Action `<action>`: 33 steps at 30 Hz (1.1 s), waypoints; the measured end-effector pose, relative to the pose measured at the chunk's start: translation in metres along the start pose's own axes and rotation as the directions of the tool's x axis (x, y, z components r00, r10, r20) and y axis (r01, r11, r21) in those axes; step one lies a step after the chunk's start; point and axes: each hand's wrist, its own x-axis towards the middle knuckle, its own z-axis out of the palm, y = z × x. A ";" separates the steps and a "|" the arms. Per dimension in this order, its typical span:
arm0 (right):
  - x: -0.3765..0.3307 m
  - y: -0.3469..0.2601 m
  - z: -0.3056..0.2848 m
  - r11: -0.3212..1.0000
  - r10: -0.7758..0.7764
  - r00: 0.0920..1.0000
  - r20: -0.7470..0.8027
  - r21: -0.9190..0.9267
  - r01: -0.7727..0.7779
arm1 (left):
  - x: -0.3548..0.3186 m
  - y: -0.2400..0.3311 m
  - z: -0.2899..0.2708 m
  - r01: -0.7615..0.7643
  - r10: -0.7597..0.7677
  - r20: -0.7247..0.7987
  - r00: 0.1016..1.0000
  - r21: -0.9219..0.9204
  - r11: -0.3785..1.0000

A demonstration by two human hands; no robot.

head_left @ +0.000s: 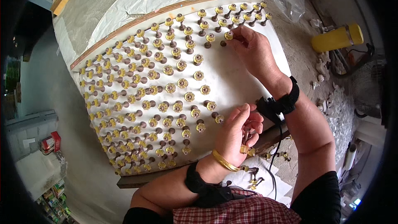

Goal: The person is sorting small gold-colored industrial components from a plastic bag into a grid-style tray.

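Many small pieces, each with a yellow scalloped head and a brown stem, stand in rows on a white board (248, 83). Over the far right part of the board, my right hand (256, 54) pinches one such piece (228, 35) between thumb and fingertips, its brown base at or just above the surface. A neighbouring piece (210, 37) stands just left of it. Near the board's front edge my left hand (232, 135) is curled, palm up, around one or more similar pieces (246, 141). Its fingers partly hide them, so their number cannot be told.
A wooden strip (166, 14) edges the board's far side. More loose pieces (255, 178) lie on white paper near my body. A black cable (272, 166) hangs from the device on my right wrist. At the right are a yellow cylinder (336, 38) and a fan (369, 87).
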 end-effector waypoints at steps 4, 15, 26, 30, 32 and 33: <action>0.005 0.005 0.006 0.995 -0.068 0.997 -0.037 -0.072 0.065 | -0.001 -0.001 -0.001 0.007 -0.007 0.005 1.000 -0.025 1.000; -0.054 -0.029 -0.071 0.988 -0.054 0.929 0.366 0.156 -0.003 | 0.006 0.003 -0.013 0.094 -0.077 0.090 0.993 -0.208 0.974; -0.139 -0.036 -0.088 0.979 -0.198 0.815 0.544 0.070 0.191 | 0.012 -0.003 -0.018 0.156 -0.104 0.208 0.973 -0.254 0.955; -0.139 -0.026 -0.088 0.977 -0.210 0.848 0.487 0.140 0.162 | 0.009 -0.002 -0.016 0.179 -0.122 0.268 0.956 -0.197 0.964; -0.141 -0.023 -0.086 0.975 -0.123 0.901 0.416 0.222 0.030 | 0.008 -0.004 -0.012 0.193 -0.129 0.327 0.936 -0.172 0.966; -0.140 -0.019 -0.086 0.975 -0.126 0.901 0.415 0.222 0.034 | 0.007 -0.005 -0.009 0.177 -0.117 0.310 0.943 -0.172 0.969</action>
